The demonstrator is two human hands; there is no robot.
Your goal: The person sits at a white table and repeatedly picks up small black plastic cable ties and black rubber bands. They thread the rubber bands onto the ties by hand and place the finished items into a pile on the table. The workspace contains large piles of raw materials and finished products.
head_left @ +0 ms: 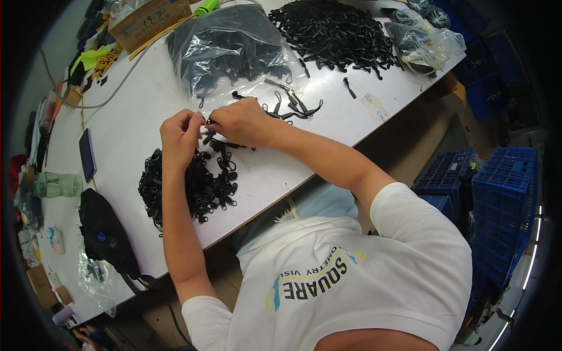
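My left hand (180, 136) and my right hand (241, 121) meet over a white table (134, 111), fingertips pinched together on a small black plastic part (208, 130). Just below them lies a heap of black looped pieces (196, 184). A few loose black strap pieces (293, 107) lie right of my right hand. Further back sit a clear bag of black parts (231, 47) and a large loose pile of black parts (333, 32).
A dark phone (87, 154), a clear bottle (57, 185) and a black pouch (104, 231) lie at the table's left. A cardboard box (149, 20) and more plastic bags (424, 41) stand at the back. Blue crates (497, 199) are stacked to the right of the table edge.
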